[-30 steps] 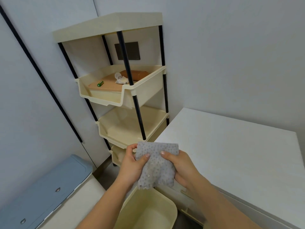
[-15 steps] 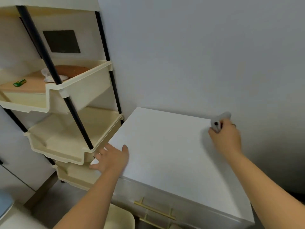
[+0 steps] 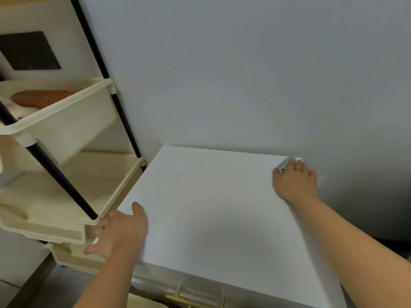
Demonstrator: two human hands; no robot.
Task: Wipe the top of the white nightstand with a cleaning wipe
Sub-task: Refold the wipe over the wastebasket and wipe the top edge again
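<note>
Now | grey wipe bunched under right hand | nightstand plain white

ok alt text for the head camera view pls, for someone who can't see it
A person's right hand presses a grey cleaning wipe onto the far right corner of a white nightstand top. Their left hand rests on its near left edge, beside a cream shelf rack.

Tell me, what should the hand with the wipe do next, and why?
Probably sweep the right hand leftward along the wall edge. It presses the wipe at the far right corner of the nightstand, the rest of the top lies bare ahead, and the left hand rests at the left edge.
</note>
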